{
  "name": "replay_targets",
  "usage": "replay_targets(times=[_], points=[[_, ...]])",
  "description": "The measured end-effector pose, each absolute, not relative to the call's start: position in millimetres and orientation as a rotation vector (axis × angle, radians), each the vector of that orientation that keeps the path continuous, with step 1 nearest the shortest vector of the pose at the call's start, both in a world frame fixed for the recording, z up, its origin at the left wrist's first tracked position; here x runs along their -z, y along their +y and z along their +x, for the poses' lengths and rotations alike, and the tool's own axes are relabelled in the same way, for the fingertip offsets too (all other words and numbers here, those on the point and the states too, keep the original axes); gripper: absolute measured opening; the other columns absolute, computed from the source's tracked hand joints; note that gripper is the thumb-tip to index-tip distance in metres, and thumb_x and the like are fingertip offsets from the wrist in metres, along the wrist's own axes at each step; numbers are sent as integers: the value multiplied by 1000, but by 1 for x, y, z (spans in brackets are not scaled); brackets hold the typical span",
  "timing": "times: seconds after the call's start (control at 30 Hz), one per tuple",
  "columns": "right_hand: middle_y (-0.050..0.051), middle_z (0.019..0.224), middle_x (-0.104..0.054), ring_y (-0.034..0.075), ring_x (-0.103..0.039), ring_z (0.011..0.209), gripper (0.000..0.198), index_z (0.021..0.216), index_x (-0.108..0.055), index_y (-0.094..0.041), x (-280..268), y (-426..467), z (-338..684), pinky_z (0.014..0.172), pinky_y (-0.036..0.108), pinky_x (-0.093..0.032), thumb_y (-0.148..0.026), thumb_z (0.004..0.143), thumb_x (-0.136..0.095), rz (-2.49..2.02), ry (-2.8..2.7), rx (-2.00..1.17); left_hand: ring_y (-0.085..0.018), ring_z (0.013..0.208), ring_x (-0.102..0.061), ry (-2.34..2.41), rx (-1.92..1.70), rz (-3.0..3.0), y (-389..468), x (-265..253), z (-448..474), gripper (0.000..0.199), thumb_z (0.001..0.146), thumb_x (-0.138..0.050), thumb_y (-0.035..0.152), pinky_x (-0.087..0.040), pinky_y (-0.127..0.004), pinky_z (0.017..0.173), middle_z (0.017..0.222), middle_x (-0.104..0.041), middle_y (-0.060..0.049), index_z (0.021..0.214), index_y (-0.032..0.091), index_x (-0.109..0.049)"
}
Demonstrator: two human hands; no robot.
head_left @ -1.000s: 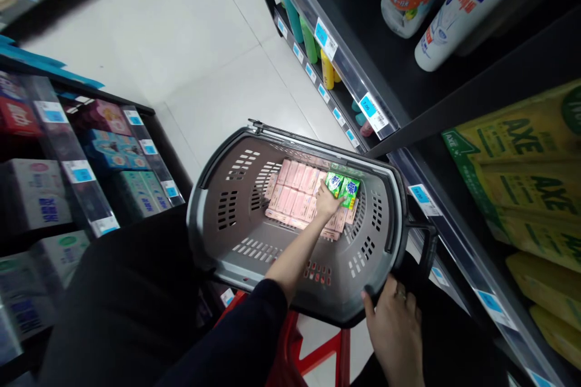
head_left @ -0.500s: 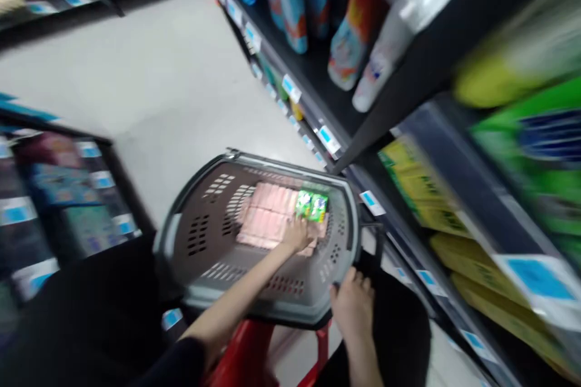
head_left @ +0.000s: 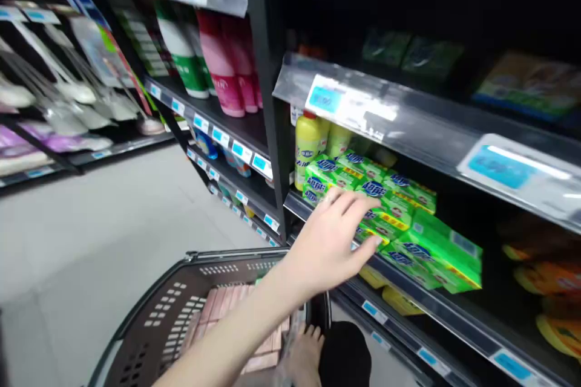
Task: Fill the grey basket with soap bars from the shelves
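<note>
My left hand [head_left: 338, 236] reaches across the shopping basket to the shelf, fingers spread and thumb apart, with nothing in its grasp. Just beyond its fingers sit stacked green soap packs [head_left: 403, 211] with blue lettering; whether the fingertips touch them I cannot tell. Low in view, my right hand [head_left: 306, 351] is closed at the near right rim of the brown-grey shopping basket [head_left: 149, 308], slightly blurred. Inside the basket lie rows of pink packs [head_left: 222, 302], partly covered by my left forearm.
Yellow bottles [head_left: 308, 145] stand behind the soap packs. A shelf edge with price tags [head_left: 324, 97] overhangs them. Farther left are pink bottles [head_left: 224, 66] and a black upright post [head_left: 267, 72]. Pale floor [head_left: 91, 236] runs along the left.
My left hand has left the basket's inside and risen right to the soap shelf. The view has turned toward the shelf. My right hand stays at the basket rim.
</note>
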State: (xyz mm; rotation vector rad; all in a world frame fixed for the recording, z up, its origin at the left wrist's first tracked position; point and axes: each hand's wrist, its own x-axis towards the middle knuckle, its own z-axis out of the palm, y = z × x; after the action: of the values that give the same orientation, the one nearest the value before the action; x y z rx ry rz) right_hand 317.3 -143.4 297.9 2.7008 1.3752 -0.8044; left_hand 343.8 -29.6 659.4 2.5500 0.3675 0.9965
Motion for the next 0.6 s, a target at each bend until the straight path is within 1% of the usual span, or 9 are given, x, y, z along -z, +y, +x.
replay_targets(times=[0.07,0.13,0.2,0.23,0.3,0.37,0.43,0.5,0.6], points=[[21,128,-65,40,-56,125,50,130,-64,-20,-294,-140,316,102,59,-41,-22,81,-55,2732,1288,866,-29,121,-50,194,-788,2768,-34,-680,376,52,84,-70,31,-42,-49,107,128,-61,-9,131,17,-52],[21,134,-61,37,-52,132,54,134,-62,-18,-288,-138,315,108,55,-38,-15,82,-51,2720,1246,891,-32,132,-43,22,-534,2944,-46,-693,410,72,80,-76,35,-35,-53,113,138,-56,-11,141,17,-44],[20,137,-59,34,-51,134,59,138,-60,-16,-283,-137,314,111,51,-37,-8,81,-46,2691,1233,892,-34,138,-37,-82,-280,3070,-60,-698,442,87,74,-82,38,-29,-55,117,143,-51,-15,145,12,-38],[20,137,-59,33,-51,134,60,138,-59,-16,-281,-137,314,111,50,-37,-6,81,-45,2686,1235,885,-35,140,-35,-91,-165,3120,-66,-699,455,87,73,-84,37,-28,-55,118,142,-51,-17,143,10,-41],[19,136,-61,33,-52,133,60,138,-60,-17,-280,-138,314,111,50,-38,-6,80,-47,2707,1251,865,-37,140,-36,-70,9,3198,-74,-701,475,71,73,-81,25,-29,-55,117,136,-55,-18,134,8,-50],[19,135,-61,33,-52,133,59,136,-61,-18,-281,-139,315,110,50,-39,-8,79,-50,2716,1259,853,-36,138,-39,-70,87,3227,-77,-704,486,59,73,-76,15,-32,-54,116,132,-57,-19,128,7,-55],[18,134,-62,32,-53,132,59,135,-62,-18,-284,-140,316,109,50,-39,-8,78,-50,2715,1259,838,-37,136,-41,-80,124,3215,-76,-705,492,62,70,-75,12,-36,-54,113,133,-56,-21,128,6,-53],[18,133,-63,32,-54,130,61,134,-62,-18,-287,-140,316,107,51,-40,-8,75,-50,2717,1256,831,-38,134,-43,-83,155,3189,-74,-703,495,67,68,-77,15,-36,-56,111,132,-56,-23,129,5,-51],[16,133,-64,33,-55,129,63,134,-62,-20,-292,-140,316,105,53,-40,-8,73,-50,2709,1262,823,-38,129,-46,-115,159,3181,-73,-698,498,71,64,-81,19,-36,-57,111,127,-59,-22,127,4,-52]])
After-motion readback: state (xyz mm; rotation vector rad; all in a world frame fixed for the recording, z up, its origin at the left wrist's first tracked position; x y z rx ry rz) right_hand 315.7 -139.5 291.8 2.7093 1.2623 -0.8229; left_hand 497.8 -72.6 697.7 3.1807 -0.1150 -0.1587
